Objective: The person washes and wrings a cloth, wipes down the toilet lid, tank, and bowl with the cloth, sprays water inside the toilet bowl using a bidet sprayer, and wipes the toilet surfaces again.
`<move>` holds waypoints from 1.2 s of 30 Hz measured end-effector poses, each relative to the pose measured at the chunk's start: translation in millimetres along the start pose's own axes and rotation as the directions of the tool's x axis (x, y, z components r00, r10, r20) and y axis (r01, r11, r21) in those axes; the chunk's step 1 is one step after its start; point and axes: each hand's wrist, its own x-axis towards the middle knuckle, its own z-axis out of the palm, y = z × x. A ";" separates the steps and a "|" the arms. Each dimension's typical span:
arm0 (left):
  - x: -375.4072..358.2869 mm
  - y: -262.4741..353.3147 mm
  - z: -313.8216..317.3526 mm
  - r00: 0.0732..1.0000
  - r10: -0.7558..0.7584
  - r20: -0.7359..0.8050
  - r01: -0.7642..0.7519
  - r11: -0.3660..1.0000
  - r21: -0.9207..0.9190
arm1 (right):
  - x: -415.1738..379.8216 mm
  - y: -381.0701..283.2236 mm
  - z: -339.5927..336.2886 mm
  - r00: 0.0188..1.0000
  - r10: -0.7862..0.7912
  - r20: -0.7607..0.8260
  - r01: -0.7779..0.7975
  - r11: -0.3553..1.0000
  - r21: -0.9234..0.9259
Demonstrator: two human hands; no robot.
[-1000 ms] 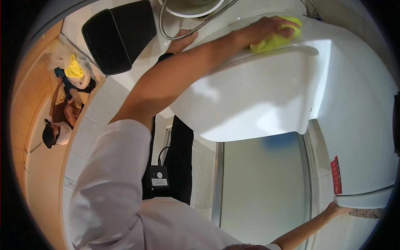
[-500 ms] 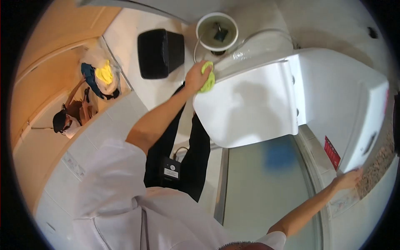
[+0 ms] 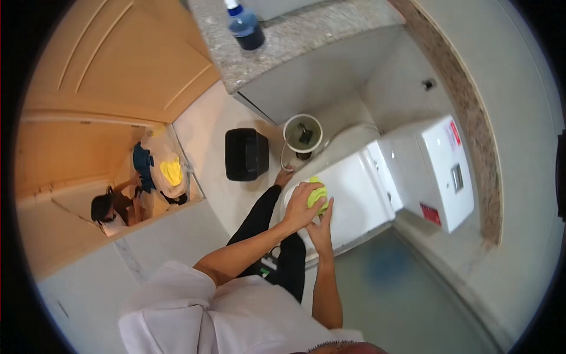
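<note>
A yellow-green cleaning cloth is bunched up over the front part of a white closed toilet lid. My left hand is closed around the cloth from the left. My right hand has come up beside it, its fingers at the cloth's lower right edge, pinching it as far as I can see. Behind the lid stands the white toilet tank, with red labels on it. Part of the cloth is hidden under my left fingers.
A white bucket of water with a dark item inside stands beside a black bin. A bottle of blue liquid sits on the granite counter. Far left, another person is near a bag with yellow cloth.
My right hand has left the tank's corner and joined my left hand at the cloth. The cloth has moved from the lid's edge to above it. The view has shifted, showing the counter.
</note>
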 end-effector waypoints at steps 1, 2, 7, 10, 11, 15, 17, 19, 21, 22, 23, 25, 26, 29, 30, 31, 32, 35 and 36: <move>-9.2 1.7 -0.2 0.998 -0.003 0.057 0.003 1.000 0.000 | 1.6 -3.5 5.2 0.995 -0.073 0.074 0.064 0.992 0.113; -14.9 3.0 3.4 0.996 -0.042 0.082 0.050 0.994 -0.094 | 1.0 -4.4 3.7 0.981 -0.151 0.119 0.121 0.966 0.228; -42.0 23.4 -1.1 0.869 -0.205 0.450 0.405 0.817 -0.411 | -32.5 -16.7 -26.9 0.961 0.070 0.269 -0.167 0.920 0.355; -56.5 28.2 -6.2 0.806 -0.273 0.525 0.500 0.790 -0.355 | -40.2 7.6 -28.5 0.902 0.159 0.401 -0.329 0.856 0.400; -60.0 21.0 -3.8 0.798 -0.282 0.532 0.508 0.790 -0.343 | -41.9 18.2 -24.8 0.901 0.165 0.400 -0.337 0.848 0.409; -80.3 9.1 4.3 0.931 0.006 0.364 -0.084 0.976 0.199 | -53.2 45.3 -8.8 0.936 0.166 0.311 -0.286 0.874 0.394; -84.5 2.0 -0.1 0.948 0.148 0.283 -0.255 0.883 0.393 | -58.8 53.3 1.0 0.949 0.138 0.284 -0.256 0.865 0.432; -79.6 -14.7 -1.0 0.895 -0.164 0.415 0.135 0.986 0.097 | -61.5 63.5 4.1 0.960 0.110 0.259 -0.196 0.921 0.336; -83.9 -18.9 -7.0 0.881 -0.256 0.398 0.245 0.966 0.078 | -71.2 67.3 8.9 0.952 0.124 0.281 -0.197 0.949 0.248; -85.4 -17.2 -12.0 0.826 -0.375 0.421 0.435 0.899 -0.053 | -77.0 67.1 14.2 0.972 0.086 0.219 -0.130 0.972 0.197; -84.5 -13.8 -15.4 0.754 -0.471 0.458 0.598 0.781 -0.182 | -81.7 65.0 17.3 0.987 0.036 0.156 -0.058 0.989 0.139; -94.6 -15.2 -20.1 0.756 -0.459 0.467 0.606 0.760 -0.234 | -90.9 56.7 20.8 0.980 0.063 0.187 -0.105 0.969 0.222; -96.8 -17.1 -24.6 0.758 -0.445 0.477 0.610 0.742 -0.277 | -90.4 50.3 23.2 0.971 0.086 0.221 -0.153 0.939 0.309; -96.1 -10.0 -45.3 0.780 -0.404 0.477 0.546 0.812 -0.206 | -90.1 45.8 34.8 0.869 0.219 0.444 -0.446 0.735 0.511; -88.0 -18.8 -52.7 0.750 -0.370 0.548 0.500 0.859 -0.105 | -89.1 51.6 42.2 0.860 0.245 0.448 -0.478 0.694 0.538; -83.8 -13.4 -61.1 0.775 -0.341 0.531 0.470 0.874 -0.124 | -90.7 44.5 48.8 0.862 0.218 0.458 -0.479 0.647 0.593; -84.4 -5.8 -69.2 0.872 -0.209 0.442 0.138 0.972 0.188 | -89.9 40.9 55.9 0.857 0.209 0.470 -0.481 0.650 0.589; -79.5 -38.3 -86.0 0.875 -0.111 0.472 -0.015 0.967 0.255 | -83.8 47.1 79.7 0.837 0.263 0.480 -0.509 0.695 0.508; -72.0 -43.7 -97.1 0.800 -0.148 0.582 0.176 0.984 0.009 | -78.2 42.1 88.2 0.840 0.256 0.478 -0.500 0.706 0.502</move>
